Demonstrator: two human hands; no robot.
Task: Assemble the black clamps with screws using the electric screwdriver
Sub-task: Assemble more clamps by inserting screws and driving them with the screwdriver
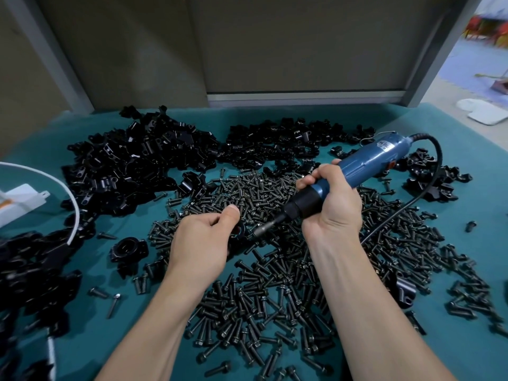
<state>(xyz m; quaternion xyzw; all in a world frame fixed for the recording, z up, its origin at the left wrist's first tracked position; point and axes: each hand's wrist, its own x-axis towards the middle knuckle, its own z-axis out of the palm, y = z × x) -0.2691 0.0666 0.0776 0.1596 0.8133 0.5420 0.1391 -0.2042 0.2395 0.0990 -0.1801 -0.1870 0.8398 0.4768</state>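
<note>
Screws [275,284] lie loose beneath both wrists, within your fingers' reach | left hand [203,240] pinches one black clamp [242,231] between thumb and fingers, likely steadying it for driving | right hand [332,199] clenches electric screwdriver [365,166] low on its body, bit [265,228] aimed beside left fingertips, likely for control | label [384,145] on blue body: illegible

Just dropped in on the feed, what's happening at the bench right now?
A person's right hand grips the blue electric screwdriver, its bit angled down at a black clamp that the left hand holds above the heap of screws on the green table. Piles of loose clamps lie behind. Whether the bit is seated is unclear.
</note>
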